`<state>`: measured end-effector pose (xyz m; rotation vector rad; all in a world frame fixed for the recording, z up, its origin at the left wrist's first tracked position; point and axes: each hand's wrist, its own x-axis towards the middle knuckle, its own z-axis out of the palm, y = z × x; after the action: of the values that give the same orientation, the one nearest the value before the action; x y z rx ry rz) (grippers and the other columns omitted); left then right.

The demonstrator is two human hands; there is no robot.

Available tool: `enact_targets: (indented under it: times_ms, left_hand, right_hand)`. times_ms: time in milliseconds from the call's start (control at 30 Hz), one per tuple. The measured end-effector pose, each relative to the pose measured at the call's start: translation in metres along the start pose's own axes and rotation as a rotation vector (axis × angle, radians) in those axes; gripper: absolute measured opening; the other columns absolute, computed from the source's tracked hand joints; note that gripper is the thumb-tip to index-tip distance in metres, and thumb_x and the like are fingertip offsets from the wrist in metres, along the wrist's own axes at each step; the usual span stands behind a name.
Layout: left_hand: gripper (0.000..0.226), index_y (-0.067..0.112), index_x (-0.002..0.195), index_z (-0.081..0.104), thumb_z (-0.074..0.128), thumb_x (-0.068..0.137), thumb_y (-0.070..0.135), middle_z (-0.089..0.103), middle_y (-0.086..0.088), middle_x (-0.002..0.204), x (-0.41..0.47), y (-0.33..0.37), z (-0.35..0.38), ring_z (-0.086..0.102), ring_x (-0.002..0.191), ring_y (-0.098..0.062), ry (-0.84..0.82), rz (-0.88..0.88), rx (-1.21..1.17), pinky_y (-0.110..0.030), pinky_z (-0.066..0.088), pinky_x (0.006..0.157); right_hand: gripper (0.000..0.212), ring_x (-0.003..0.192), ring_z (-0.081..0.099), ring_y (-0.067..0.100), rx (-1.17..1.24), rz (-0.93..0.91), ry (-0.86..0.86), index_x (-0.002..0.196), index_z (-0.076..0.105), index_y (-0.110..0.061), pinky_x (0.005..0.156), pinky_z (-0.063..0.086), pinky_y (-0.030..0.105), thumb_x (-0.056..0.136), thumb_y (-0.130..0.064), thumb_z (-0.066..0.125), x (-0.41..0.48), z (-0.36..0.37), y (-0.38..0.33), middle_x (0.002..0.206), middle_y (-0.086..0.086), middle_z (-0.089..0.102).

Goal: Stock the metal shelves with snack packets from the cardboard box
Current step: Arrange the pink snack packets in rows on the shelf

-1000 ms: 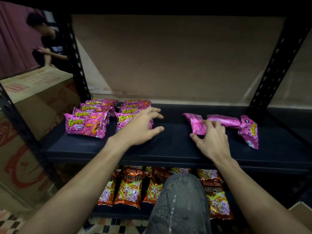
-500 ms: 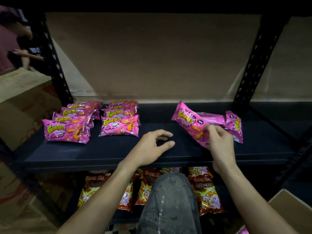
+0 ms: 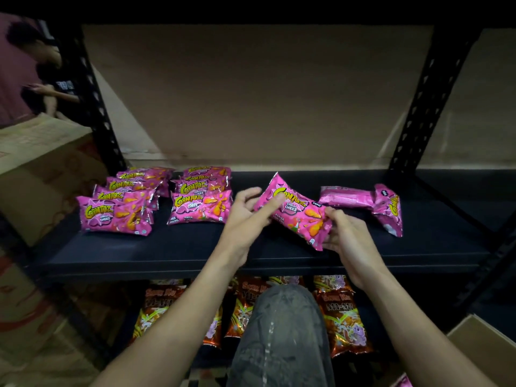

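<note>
Both hands hold one pink Corntoz packet just above the dark metal shelf, tilted so that its left end sits higher. The left hand pinches that left end, with the thumb laid across the printed front and the fingers curled behind. The right hand grips the lower right end, its fingers curled round the crimped edge.

Left of the held packet, two overlapping rows of the same pink packets lie on the shelf: a near row just beside the left hand and a far row beyond it. Right of the held packet, a flat packet shows its plain side and touches a tilted packet. Below the held packet, orange packets lie partly hidden behind the person's knee. Below and to the right of it, a corner of the cardboard box shows.
</note>
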<state>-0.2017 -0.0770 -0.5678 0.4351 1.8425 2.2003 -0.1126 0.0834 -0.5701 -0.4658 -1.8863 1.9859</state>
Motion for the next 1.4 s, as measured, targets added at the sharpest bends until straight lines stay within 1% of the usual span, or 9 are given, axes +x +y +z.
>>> enact_targets:
  times_ms: [100, 200, 267, 367, 533, 733, 1100, 1233, 1400]
  left_hand:
    - [0.083, 0.024, 0.138, 0.042, 0.082, 0.068, 0.043, 0.069, 0.004, 0.116, 0.001, 0.017, -0.026, 0.066, 0.106, -0.006, -0.065, 0.069, 0.215, -0.022, 0.05, 0.088]
    - [0.086, 0.031, 0.143, 0.039, 0.08, 0.071, 0.052, 0.051, 0.014, 0.137, 0.003, 0.033, -0.046, 0.05, 0.123, 0.0, -0.142, 0.278, 0.776, -0.024, 0.041, 0.104]
    - [0.078, 0.031, 0.145, 0.039, 0.071, 0.079, 0.056, 0.043, 0.012, 0.147, 0.007, 0.042, -0.051, 0.039, 0.135, -0.006, -0.23, 0.372, 1.094, -0.039, 0.02, 0.12]
    - [0.059, 0.032, 0.14, 0.049, 0.062, 0.088, 0.054, 0.055, 0.013, 0.139, 0.011, 0.051, -0.053, 0.044, 0.133, -0.005, -0.401, 0.328, 1.335, -0.044, -0.008, 0.12]
    - [0.039, 0.03, 0.119, 0.067, 0.068, 0.086, 0.05, 0.07, 0.013, 0.108, 0.009, 0.055, -0.062, 0.056, 0.097, 0.003, -0.427, 0.357, 1.338, -0.03, 0.019, 0.111]
    - [0.033, 0.027, 0.109, 0.069, 0.078, 0.08, 0.039, 0.068, 0.013, 0.102, 0.009, 0.063, -0.102, 0.06, 0.097, -0.002, -0.309, 0.286, 1.194, -0.027, 0.047, 0.094]
    - [0.038, 0.029, 0.114, 0.069, 0.078, 0.079, 0.042, 0.07, 0.015, 0.109, 0.017, 0.061, -0.147, 0.061, 0.106, -0.006, -0.124, 0.284, 1.32, -0.041, 0.028, 0.115]
    - [0.041, 0.03, 0.118, 0.066, 0.076, 0.08, 0.043, 0.068, 0.014, 0.109, 0.019, 0.065, -0.151, 0.058, 0.108, -0.007, -0.093, 0.304, 1.401, -0.027, 0.014, 0.109]
    - [0.045, 0.031, 0.123, 0.06, 0.075, 0.082, 0.043, 0.066, 0.016, 0.11, 0.021, 0.063, -0.155, 0.057, 0.114, -0.006, -0.059, 0.274, 1.435, -0.034, 0.01, 0.113]
  right_hand:
    - [0.039, 0.068, 0.06, 0.025, -0.069, -0.047, -0.048, 0.074, 0.065, -0.004, 0.066, 0.05, 0.032, 0.101, -0.028, 0.052, 0.004, 0.003, 0.0, 0.068, 0.015, 0.064]
    - [0.041, 0.069, 0.068, 0.014, -0.161, -0.066, -0.129, 0.069, 0.071, -0.012, 0.079, 0.049, 0.032, 0.101, -0.031, 0.053, 0.005, 0.011, -0.003, 0.07, 0.006, 0.073]
    - [0.04, 0.073, 0.07, 0.01, -0.231, -0.074, -0.169, 0.079, 0.075, -0.01, 0.083, 0.048, 0.03, 0.101, -0.034, 0.052, 0.005, 0.017, -0.004, 0.076, 0.005, 0.076]
    - [0.04, 0.088, 0.073, 0.017, -0.317, -0.072, -0.231, 0.088, 0.077, -0.01, 0.092, 0.05, 0.035, 0.1, -0.039, 0.052, 0.007, 0.023, -0.003, 0.084, 0.004, 0.077]
    - [0.038, 0.083, 0.071, 0.005, -0.331, -0.089, -0.307, 0.086, 0.077, -0.015, 0.087, 0.049, 0.026, 0.1, -0.041, 0.053, 0.005, 0.028, -0.003, 0.082, -0.004, 0.077]
    - [0.028, 0.075, 0.068, 0.011, -0.35, -0.137, -0.236, 0.093, 0.075, -0.015, 0.076, 0.047, 0.022, 0.099, -0.036, 0.057, 0.013, 0.02, 0.008, 0.083, 0.003, 0.076]
    - [0.015, 0.077, 0.068, 0.011, -0.375, -0.123, -0.23, 0.094, 0.073, -0.012, 0.072, 0.048, 0.017, 0.097, -0.016, 0.06, 0.015, 0.018, 0.011, 0.084, 0.005, 0.076]
    - [0.015, 0.077, 0.068, 0.011, -0.39, -0.123, -0.234, 0.095, 0.073, -0.01, 0.071, 0.049, 0.016, 0.097, -0.014, 0.059, 0.015, 0.017, 0.01, 0.085, 0.006, 0.076]
    - [0.015, 0.076, 0.067, 0.01, -0.386, -0.119, -0.24, 0.095, 0.073, -0.009, 0.072, 0.049, 0.016, 0.098, -0.013, 0.059, 0.014, 0.018, 0.01, 0.085, 0.007, 0.076]
